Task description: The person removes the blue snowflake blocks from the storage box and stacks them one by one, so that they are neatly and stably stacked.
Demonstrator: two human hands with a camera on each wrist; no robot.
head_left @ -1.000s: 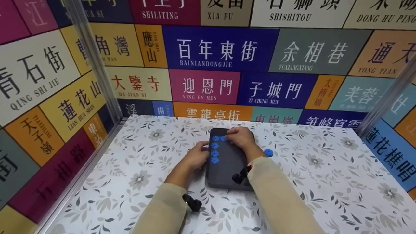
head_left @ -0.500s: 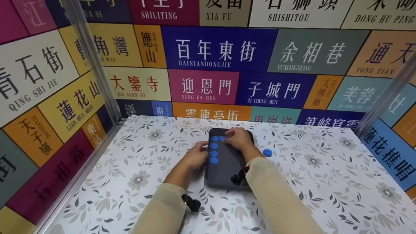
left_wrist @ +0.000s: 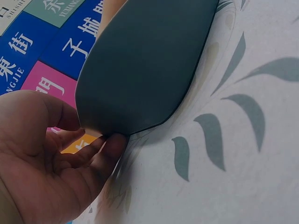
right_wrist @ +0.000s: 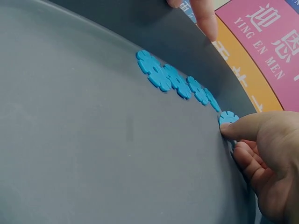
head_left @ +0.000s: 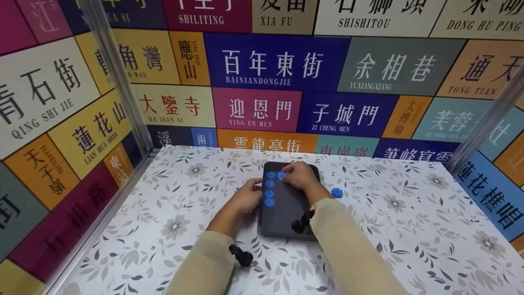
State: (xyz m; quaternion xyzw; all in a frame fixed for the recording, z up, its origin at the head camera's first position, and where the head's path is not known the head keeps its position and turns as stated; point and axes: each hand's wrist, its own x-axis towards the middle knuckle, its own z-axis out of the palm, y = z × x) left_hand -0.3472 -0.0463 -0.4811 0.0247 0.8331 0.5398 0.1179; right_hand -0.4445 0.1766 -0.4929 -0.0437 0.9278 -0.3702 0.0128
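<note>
A dark grey tray [head_left: 280,217] lies on the table. Several blue snowflake-shaped discs [head_left: 269,193] line its left side, running up to the far left corner. My left hand [head_left: 247,196] holds the tray's left edge, thumb and fingers on either side of the wall in the left wrist view. At the tray's far end, my right hand [head_left: 303,175] pinches another blue snowflake disc [right_wrist: 227,116]. Its thumb [right_wrist: 243,128] lies on the disc's face, with the other fingers curled below. This disc sits beside the corner one, along the far wall.
One loose blue disc [head_left: 337,192] lies on the floral-patterned table [head_left: 393,229], right of the tray and close to the right forearm. Colourful sign-covered panels [head_left: 278,61] enclose the table at the back and sides, with clear upright posts at the corners.
My right hand shifts slightly left, and its fingers draw back a little, so the disc under them shows more fully. My left hand stays on the tray's edge.
</note>
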